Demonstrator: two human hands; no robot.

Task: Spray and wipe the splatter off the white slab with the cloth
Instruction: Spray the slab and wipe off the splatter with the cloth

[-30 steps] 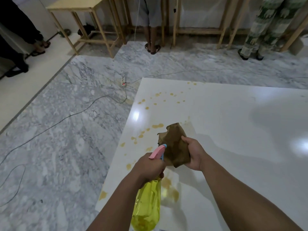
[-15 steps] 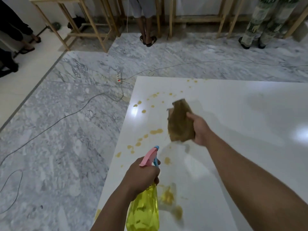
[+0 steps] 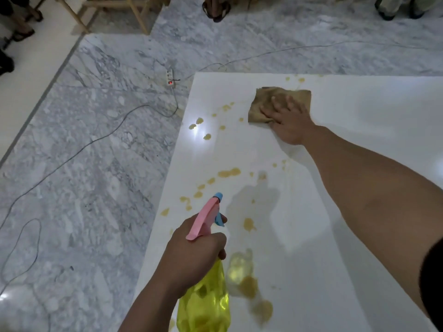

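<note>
A white slab [image 3: 359, 164] fills the right half of the view, dotted with yellow-brown splatter [image 3: 229, 173] along its left side and near its far edge. My right hand [image 3: 288, 121] lies flat on a brown cloth [image 3: 266, 99], pressing it onto the slab near the far edge. My left hand [image 3: 194, 252] grips a yellow spray bottle [image 3: 206, 305] with a pink and blue spray head, held over the slab's near left part, nozzle pointing away from me.
Grey marble floor lies to the left and beyond. A power strip [image 3: 169, 77] with cables [image 3: 96, 140] sits just past the slab's far left corner. Wooden frame legs [image 3: 139, 13] and the feet of standing persons [image 3: 215, 10] line the far side.
My right hand has carried the cloth from in front of me out to the far part of the slab and laid it flat there. The bottle stays in my left hand.
</note>
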